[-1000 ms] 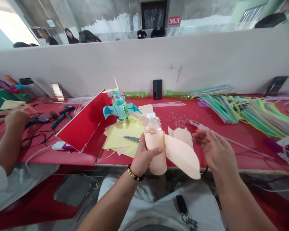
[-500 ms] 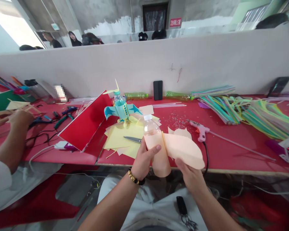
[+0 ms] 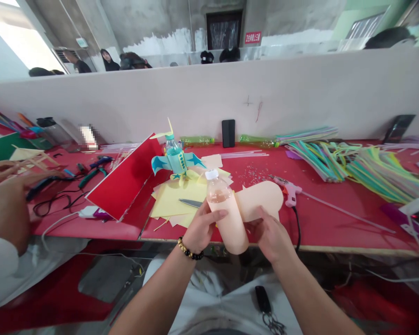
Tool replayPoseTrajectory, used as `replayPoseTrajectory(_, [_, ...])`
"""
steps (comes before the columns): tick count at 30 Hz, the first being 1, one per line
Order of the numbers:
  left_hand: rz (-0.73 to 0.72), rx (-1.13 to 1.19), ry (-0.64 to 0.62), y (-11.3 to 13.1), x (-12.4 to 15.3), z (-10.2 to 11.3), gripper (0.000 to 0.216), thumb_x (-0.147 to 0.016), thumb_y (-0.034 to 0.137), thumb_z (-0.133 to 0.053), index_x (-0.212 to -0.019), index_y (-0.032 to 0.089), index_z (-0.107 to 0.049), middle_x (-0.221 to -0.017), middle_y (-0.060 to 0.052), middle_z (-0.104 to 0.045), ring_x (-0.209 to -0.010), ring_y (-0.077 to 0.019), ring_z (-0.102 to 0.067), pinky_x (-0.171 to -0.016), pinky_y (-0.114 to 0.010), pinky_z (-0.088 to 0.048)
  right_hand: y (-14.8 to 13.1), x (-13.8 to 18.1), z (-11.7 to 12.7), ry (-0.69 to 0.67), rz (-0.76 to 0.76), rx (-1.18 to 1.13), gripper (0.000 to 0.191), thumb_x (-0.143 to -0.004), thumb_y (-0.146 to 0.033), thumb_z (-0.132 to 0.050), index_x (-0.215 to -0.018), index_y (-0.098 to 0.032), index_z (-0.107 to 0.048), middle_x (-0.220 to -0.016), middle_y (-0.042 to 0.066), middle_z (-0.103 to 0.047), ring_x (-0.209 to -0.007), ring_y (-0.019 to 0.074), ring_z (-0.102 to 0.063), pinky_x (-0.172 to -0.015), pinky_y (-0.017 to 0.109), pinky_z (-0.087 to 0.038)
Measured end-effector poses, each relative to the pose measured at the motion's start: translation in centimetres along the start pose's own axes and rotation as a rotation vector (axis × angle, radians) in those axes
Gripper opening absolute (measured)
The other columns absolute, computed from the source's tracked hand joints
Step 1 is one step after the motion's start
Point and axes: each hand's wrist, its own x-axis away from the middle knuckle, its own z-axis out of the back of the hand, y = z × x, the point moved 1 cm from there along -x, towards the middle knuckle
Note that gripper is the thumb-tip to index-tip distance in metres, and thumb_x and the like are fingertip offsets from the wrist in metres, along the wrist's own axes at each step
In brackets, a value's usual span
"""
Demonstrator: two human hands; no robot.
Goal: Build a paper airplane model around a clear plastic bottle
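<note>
My left hand, with a beaded bracelet on its wrist, grips a plastic bottle with a white cap. A peach paper sleeve wraps the bottle's lower part. A rounded peach paper wing sticks out from the sleeve, and my right hand holds its lower edge close to the bottle. Just left of my left hand, a pair of scissors lies on yellow paper sheets. A finished teal bottle rocket stands behind them.
A red board leans at the left of the red table. A pink glue gun lies right of my hands. Heaps of coloured straws fill the right side. A co-worker's hands work at far left.
My right hand has moved from the wing's outer end to its edge near the bottle. The wing now bends up and back, and the bottle leans further left.
</note>
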Motion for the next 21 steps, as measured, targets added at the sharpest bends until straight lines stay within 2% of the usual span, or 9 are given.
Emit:
replayPoseTrajectory(3, [-0.066,-0.020,0.003,0.8,-0.7,0.2,0.061,-0.068,0.017,-0.075,-0.125,0.023,-0.055,-0.120,-0.006,-0.065,-0.109,-0.0249,-0.058,-0.092,-0.035,-0.045,-0.4,-0.1,0.4,-0.053,0.022,0.009,0.031,-0.079,-0.046,-0.064,-0.093,-0.018,-0.066,-0.095,0.009,-0.073,-0.090,0.0252,-0.068,-0.076,0.039,-0.056])
replayPoseTrajectory(5, [-0.107,-0.029,0.022,1.3,-1.0,0.5,0.064,-0.069,0.017,-0.075,-0.128,0.024,-0.052,-0.123,-0.006,-0.063,-0.113,-0.0251,-0.056,-0.094,-0.035,-0.045,-0.8,0.2,1.1,-0.076,0.066,0.139,0.029,-0.080,-0.044,-0.064,-0.091,-0.017,-0.066,-0.090,0.009,-0.073,-0.087,0.0234,-0.067,-0.079,0.037,-0.054])
replayPoseTrajectory(8, [-0.106,-0.005,0.051,1.6,-1.4,1.1,0.064,-0.071,0.019,-0.074,-0.130,0.024,-0.050,-0.124,-0.007,-0.062,-0.114,-0.0251,-0.056,-0.096,-0.036,-0.046,-1.8,0.5,3.1,-0.044,0.252,0.569,0.027,-0.078,-0.041,-0.066,-0.092,-0.018,-0.067,-0.089,0.008,-0.071,-0.083,0.0217,-0.065,-0.080,0.037,-0.051])
replayPoseTrajectory(11, [-0.066,0.049,0.087,1.3,-1.4,1.6,0.061,-0.072,0.024,-0.074,-0.128,0.023,-0.051,-0.121,-0.007,-0.064,-0.112,-0.0251,-0.058,-0.096,-0.037,-0.047,-2.9,0.4,5.3,0.028,0.576,1.067,0.021,-0.079,-0.038,-0.062,-0.088,-0.021,-0.068,-0.091,0.009,-0.069,-0.084,0.0242,-0.062,-0.079,0.040,-0.050])
replayPoseTrajectory(14, [-0.034,0.073,0.117,0.7,-1.2,2.1,0.059,-0.072,0.028,-0.075,-0.126,0.022,-0.053,-0.114,-0.008,-0.067,-0.108,-0.0246,-0.061,-0.095,-0.037,-0.049,-3.2,-0.4,7.3,0.043,0.768,1.342,0.015,-0.079,-0.030,-0.059,-0.085,-0.021,-0.069,-0.090,0.010,-0.067,-0.087,0.0270,-0.060,-0.081,0.043,-0.049])
replayPoseTrajectory(17, [-0.009,0.080,0.127,0.2,-1.0,2.4,0.055,-0.073,0.031,-0.074,-0.124,0.021,-0.054,-0.111,-0.008,-0.068,-0.105,-0.0245,-0.063,-0.094,-0.038,-0.051,-2.8,-1.3,8.5,0.001,0.800,1.490,0.015,-0.078,-0.024,-0.056,-0.086,-0.021,-0.069,-0.089,0.011,-0.066,-0.087,0.0278,-0.058,-0.081,0.043,-0.048])
replayPoseTrajectory(21, [0.026,0.098,0.152,-0.3,-0.7,2.6,0.048,-0.075,0.035,-0.072,-0.117,0.017,-0.058,-0.113,-0.010,-0.067,-0.101,-0.0239,-0.063,-0.092,-0.038,-0.052,-2.2,-2.0,9.1,-0.058,0.745,1.566,0.014,-0.078,-0.019,-0.053,-0.077,-0.021,-0.067,-0.080,0.010,-0.065,-0.082,0.0268,-0.057,-0.075,0.039,-0.047])
